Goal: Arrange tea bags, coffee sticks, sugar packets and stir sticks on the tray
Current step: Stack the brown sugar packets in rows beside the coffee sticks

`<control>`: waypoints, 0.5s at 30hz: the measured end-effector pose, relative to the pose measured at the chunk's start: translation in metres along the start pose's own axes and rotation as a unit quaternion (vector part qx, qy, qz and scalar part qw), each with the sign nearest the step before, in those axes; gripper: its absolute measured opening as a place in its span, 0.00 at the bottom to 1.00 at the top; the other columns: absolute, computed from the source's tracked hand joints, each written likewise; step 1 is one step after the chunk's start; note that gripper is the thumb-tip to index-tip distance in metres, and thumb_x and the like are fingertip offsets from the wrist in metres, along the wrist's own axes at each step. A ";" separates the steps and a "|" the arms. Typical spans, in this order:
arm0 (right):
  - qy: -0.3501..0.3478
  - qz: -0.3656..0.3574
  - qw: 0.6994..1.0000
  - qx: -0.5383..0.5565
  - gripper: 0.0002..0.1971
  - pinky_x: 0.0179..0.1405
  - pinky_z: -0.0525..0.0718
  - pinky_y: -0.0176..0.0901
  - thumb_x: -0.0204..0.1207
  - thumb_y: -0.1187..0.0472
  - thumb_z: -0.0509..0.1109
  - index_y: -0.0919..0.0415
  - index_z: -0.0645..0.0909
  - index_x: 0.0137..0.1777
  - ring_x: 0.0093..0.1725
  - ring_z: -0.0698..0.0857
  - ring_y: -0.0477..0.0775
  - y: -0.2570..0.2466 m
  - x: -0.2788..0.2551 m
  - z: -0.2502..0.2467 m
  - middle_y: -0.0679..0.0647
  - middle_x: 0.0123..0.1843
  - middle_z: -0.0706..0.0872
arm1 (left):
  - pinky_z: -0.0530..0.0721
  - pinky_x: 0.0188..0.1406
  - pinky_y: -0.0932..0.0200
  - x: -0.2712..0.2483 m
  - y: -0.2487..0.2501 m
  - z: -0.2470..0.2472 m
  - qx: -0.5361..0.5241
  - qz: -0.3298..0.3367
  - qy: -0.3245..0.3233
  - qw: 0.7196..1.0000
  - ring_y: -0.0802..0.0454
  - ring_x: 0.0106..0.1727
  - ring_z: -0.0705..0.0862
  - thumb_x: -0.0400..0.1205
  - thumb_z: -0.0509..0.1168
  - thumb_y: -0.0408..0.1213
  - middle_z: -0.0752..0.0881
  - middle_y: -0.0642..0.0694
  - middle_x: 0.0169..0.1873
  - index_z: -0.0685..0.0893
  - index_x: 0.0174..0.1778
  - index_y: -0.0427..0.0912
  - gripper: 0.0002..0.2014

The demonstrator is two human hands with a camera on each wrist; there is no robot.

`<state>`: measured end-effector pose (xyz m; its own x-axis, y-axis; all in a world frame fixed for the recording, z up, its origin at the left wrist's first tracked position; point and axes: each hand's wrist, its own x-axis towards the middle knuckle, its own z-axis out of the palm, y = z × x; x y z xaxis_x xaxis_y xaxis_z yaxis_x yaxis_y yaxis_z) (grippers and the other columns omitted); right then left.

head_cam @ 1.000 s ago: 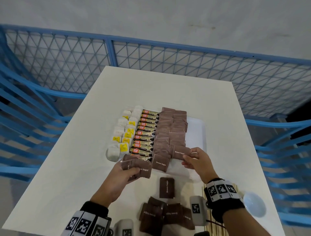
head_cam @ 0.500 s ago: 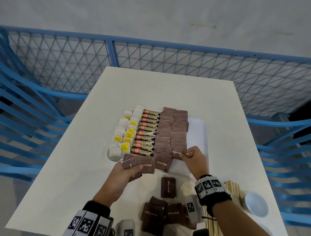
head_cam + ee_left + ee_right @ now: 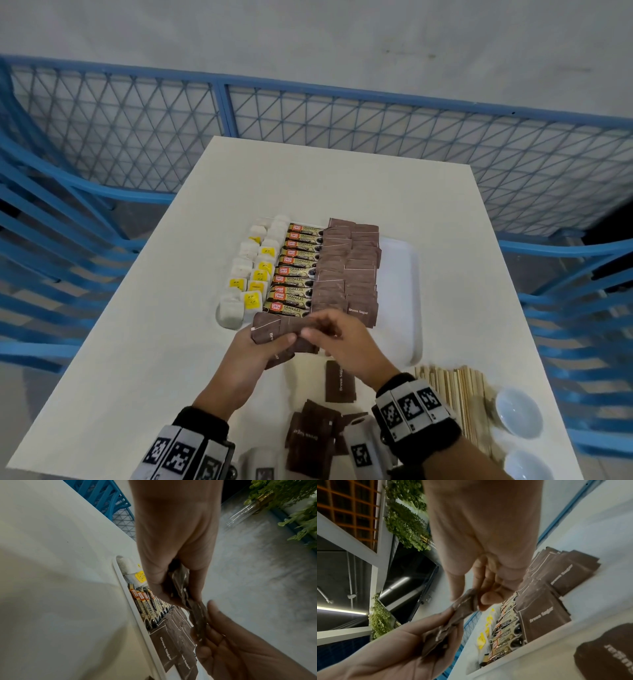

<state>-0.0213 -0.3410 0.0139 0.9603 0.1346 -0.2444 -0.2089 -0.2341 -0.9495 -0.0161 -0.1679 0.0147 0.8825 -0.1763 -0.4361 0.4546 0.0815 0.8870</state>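
A fanned stack of brown sugar packets point(image 3: 274, 334) is held just above the near edge of the white tray point(image 3: 400, 274), the left hand point(image 3: 253, 353) curled round its near end while the right hand point(image 3: 346, 339) pinches the far end of a packet between thumb and fingers. On the tray, two overlapping columns of sugar packets point(image 3: 349, 270) run down the middle, a column of coffee sticks point(image 3: 298, 267) lies touching them on the left, and tea bags point(image 3: 253, 274) with yellow tags fill the left edge; the right strip of the tray is bare. Near the person, on the white table point(image 3: 137, 342), a single sugar packet point(image 3: 339, 381) lies apart from a loose heap of packets point(image 3: 311, 442), and wooden stir sticks point(image 3: 459, 401) lie bunched to the right, just beside two small white bowls point(image 3: 519, 414). A blue mesh fence point(image 3: 308, 120) rings the table, with a pale grey floor beyond it. The left wrist view shows the held packets edge-on, thumb on one side and fingers on the other, and the tray rim point(image 3: 137, 615) running past the coffee sticks. The right wrist view alone shows green foliage point(image 3: 406, 520), an orange lattice panel point(image 3: 347, 504) and lit strip lights point(image 3: 340, 610) overhead, none of which the head view catches.
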 end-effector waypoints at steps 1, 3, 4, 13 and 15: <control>-0.009 0.002 1.000 -0.002 0.05 0.32 0.79 0.27 0.76 0.61 0.71 0.52 0.81 0.49 0.33 0.81 0.35 0.002 0.001 0.001 0.44 0.40 0.84 | 0.86 0.41 0.61 0.000 0.000 0.000 0.000 -0.001 -0.003 1.000 0.49 0.47 0.90 0.77 0.67 0.25 0.92 0.42 0.44 0.89 0.51 0.40 0.10; -0.004 0.006 1.000 -0.003 0.05 0.31 0.81 0.30 0.75 0.64 0.72 0.53 0.81 0.47 0.32 0.81 0.38 0.006 0.003 0.001 0.48 0.39 0.85 | 0.86 0.44 0.58 0.002 0.000 0.000 -0.006 -0.014 -0.002 1.000 0.46 0.49 0.89 0.79 0.65 0.27 0.91 0.40 0.47 0.88 0.53 0.40 0.10; 0.004 0.009 1.000 -0.002 0.05 0.32 0.82 0.31 0.74 0.64 0.72 0.54 0.81 0.47 0.33 0.82 0.40 0.008 0.003 0.000 0.49 0.39 0.85 | 0.86 0.43 0.57 0.003 -0.001 -0.001 -0.015 -0.025 0.001 1.000 0.45 0.49 0.89 0.80 0.64 0.27 0.91 0.38 0.48 0.86 0.54 0.39 0.11; 0.185 0.052 0.981 -0.014 0.09 0.31 0.82 0.30 0.74 0.69 0.71 0.54 0.80 0.40 0.33 0.82 0.50 0.033 0.009 -0.052 0.50 0.35 0.84 | 0.84 0.51 0.51 0.005 -0.007 -0.005 -0.012 -0.066 0.011 0.998 0.43 0.52 0.86 0.81 0.58 0.21 0.89 0.37 0.49 0.82 0.57 0.35 0.13; 0.214 0.070 0.973 -0.045 0.06 0.29 0.80 0.26 0.74 0.68 0.72 0.56 0.80 0.41 0.31 0.81 0.49 0.039 0.011 -0.063 0.50 0.36 0.84 | 0.84 0.48 0.54 0.005 -0.006 -0.005 -0.005 -0.062 0.011 0.998 0.45 0.51 0.86 0.80 0.61 0.22 0.89 0.40 0.49 0.83 0.57 0.37 0.13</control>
<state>-0.0070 -0.4095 -0.0138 0.9166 -0.3138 -0.2477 -0.3447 -0.3064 -0.8873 -0.0143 -0.1642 0.0064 0.8223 -0.1633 -0.5451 0.5608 0.0704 0.8249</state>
